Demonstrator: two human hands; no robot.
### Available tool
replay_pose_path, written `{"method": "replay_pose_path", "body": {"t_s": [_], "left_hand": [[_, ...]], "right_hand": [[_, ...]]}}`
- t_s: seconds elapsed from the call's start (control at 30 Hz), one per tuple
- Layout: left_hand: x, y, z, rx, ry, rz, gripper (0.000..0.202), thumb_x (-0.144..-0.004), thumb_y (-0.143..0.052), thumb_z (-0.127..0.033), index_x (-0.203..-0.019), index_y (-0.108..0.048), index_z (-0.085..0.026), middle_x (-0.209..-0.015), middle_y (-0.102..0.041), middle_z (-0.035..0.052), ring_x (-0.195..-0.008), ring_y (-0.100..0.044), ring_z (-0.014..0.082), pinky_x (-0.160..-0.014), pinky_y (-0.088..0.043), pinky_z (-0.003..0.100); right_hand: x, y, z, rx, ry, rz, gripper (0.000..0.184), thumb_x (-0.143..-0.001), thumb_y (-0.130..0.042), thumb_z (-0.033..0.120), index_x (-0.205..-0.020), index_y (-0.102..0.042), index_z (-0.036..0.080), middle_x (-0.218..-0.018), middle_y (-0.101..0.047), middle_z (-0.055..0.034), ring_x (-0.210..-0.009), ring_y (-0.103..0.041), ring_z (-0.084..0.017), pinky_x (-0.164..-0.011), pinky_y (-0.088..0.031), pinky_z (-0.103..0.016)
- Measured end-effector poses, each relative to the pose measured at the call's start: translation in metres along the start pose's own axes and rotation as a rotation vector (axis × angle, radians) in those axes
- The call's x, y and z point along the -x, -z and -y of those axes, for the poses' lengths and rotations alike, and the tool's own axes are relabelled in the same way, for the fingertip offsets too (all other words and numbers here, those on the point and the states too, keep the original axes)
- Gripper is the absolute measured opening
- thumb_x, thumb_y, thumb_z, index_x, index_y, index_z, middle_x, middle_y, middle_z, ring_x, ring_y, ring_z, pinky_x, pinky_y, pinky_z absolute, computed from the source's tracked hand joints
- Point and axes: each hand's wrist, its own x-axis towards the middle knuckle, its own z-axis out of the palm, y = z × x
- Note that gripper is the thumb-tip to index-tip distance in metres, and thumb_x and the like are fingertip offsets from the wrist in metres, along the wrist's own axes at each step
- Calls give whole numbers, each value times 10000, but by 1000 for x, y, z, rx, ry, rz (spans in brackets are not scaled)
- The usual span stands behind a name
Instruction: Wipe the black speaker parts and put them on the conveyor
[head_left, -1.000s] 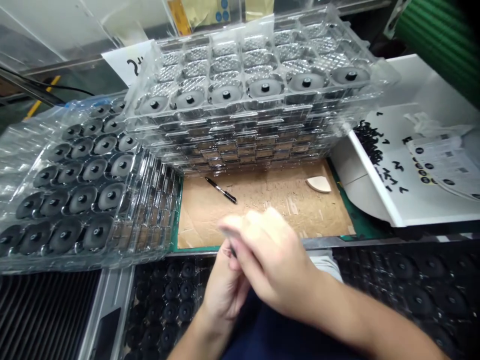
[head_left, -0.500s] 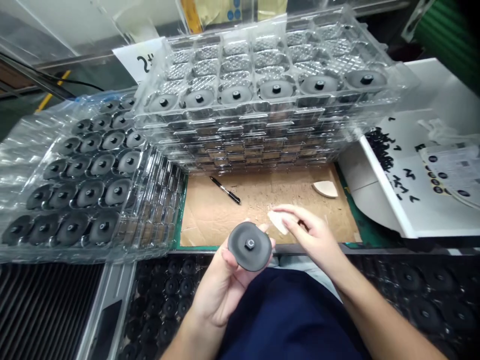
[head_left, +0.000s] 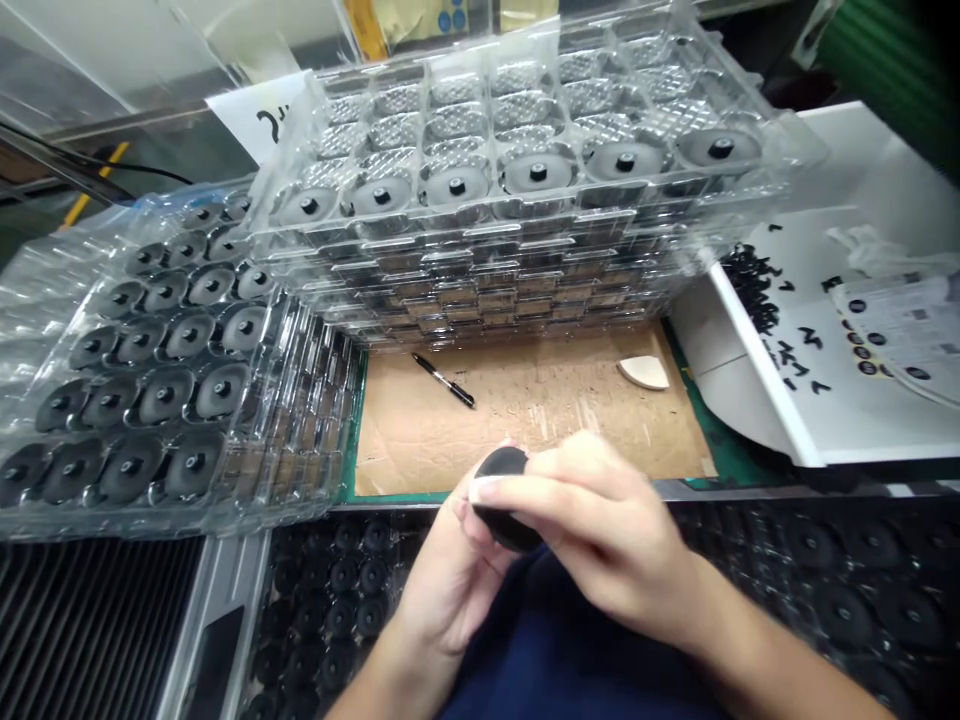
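Observation:
My left hand (head_left: 450,575) grips a round black rubber-like disc (head_left: 504,462) by its edge, tilted in front of my body. Over the disc's face lies my right hand (head_left: 600,530), its fingers pressed together. A sliver of the white pad (head_left: 475,491) shows at the right fingertips against the disc; the rest of it is hidden. The disc's centre stud is covered by the fingers. On the cardboard sheet (head_left: 405,450) beyond my hands lie a black pen (head_left: 444,380) and a cream wedge-shaped pad (head_left: 645,371).
Clear plastic trays (head_left: 480,215) with similar discs are stacked behind the cardboard. Another tray stack (head_left: 251,440) stands at left. A white bin (head_left: 847,440) at right holds small black pieces (head_left: 750,285) and a plastic bag (head_left: 900,325). More discs (head_left: 341,575) sit below the table edge.
My right hand has moved left and down with the white pad onto the disc. The disc has tilted in my left hand. The view has shifted slightly.

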Motion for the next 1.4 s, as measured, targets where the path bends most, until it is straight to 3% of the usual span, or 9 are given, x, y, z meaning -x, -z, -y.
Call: {"method": "replay_pose_path", "body": {"t_s": [0.1, 0.5, 0.7, 0.87, 1.0, 1.1, 1.2, 1.3, 1.4], "left_hand": [[-1, 1, 2, -25, -16, -15, 436, -609, -769, -342, -1006, -669, -193, -1019, -693, 48, -940, -629, 172, -824, -513, 236], [-8, 6, 3, -45, -54, -36, 462, -613, -758, -372, -1021, -656, -181, -1041, -681, 63, -965, -619, 190, -807, -515, 243], [-16, 8, 3, 90, -44, -203, 425, -689, -714, -330, -1038, -624, -105, -1110, -654, 132, -1050, -603, 242, -967, -452, 365], [-15, 12, -1, 100, -52, -201, 415, -711, -696, -327, -1037, -615, -85, -1104, -652, 149, -1095, -579, 277, -1004, -423, 390], [-16, 12, 2, 79, -46, -171, 410, -729, -686, -310, -1080, -603, -115, -1111, -654, 132, -1063, -599, 246, -952, -467, 358], [-16, 10, 5, 20, -73, -108, 398, -717, -699, -301, -1074, -615, -145, -1071, -670, 95, -1012, -615, 208, -907, -490, 315], [-13, 10, 7, -62, -63, -115, 415, -705, -713, -284, -1096, -611, -187, -1045, -676, 73, -959, -629, 193, -855, -504, 278], [-10, 10, 8, -75, -64, -124, 430, -679, -734, -292, -1085, -621, -212, -1063, -674, 66, -898, -643, 182, -780, -521, 245], [-8, 9, 8, -70, -81, -122, 379, -660, -749, -288, -1015, -657, -189, -938, -702, 49, -822, -646, 158, -726, -519, 208]], "right_hand": [[-4, 2, 3, 141, -26, 160, 252, -863, -486, 102, -1034, -635, 213, -794, -664, -6, -702, -565, -144, -643, -381, -287], [-5, -6, -3, 66, -99, 37, 252, -887, -476, 154, -1081, -621, 224, -948, -695, -24, -830, -619, -151, -735, -427, -299], [8, -29, -66, -175, -556, 75, 234, -839, -517, 287, -968, -680, 179, -995, -703, -56, -917, -647, -196, -780, -504, -316], [40, -43, -105, -116, -628, 107, 234, -799, -552, 316, -916, -712, 193, -945, -720, -69, -887, -658, -234, -801, -503, -389], [23, -35, -68, -99, -616, -17, 282, -839, -510, 322, -1037, -661, 190, -1043, -688, -72, -884, -646, -212, -737, -517, -343], [-4, -30, -23, -80, -391, -156, 270, -871, -476, 267, -1087, -616, 186, -1061, -668, -62, -893, -626, -181, -761, -500, -315], [-21, -30, 5, -13, -176, 16, 253, -878, -441, 184, -1056, -619, 161, -993, -682, -62, -876, -619, -174, -778, -480, -316], [-26, -34, 7, -24, -165, 229, 230, -872, -445, 152, -995, -638, 181, -948, -693, -27, -845, -627, -150, -759, -475, -281], [-24, -38, 4, 71, -143, 43, 255, -894, -403, 167, -1031, -618, 157, -990, -678, -65, -876, -609, -176, -781, -452, -321]]}}
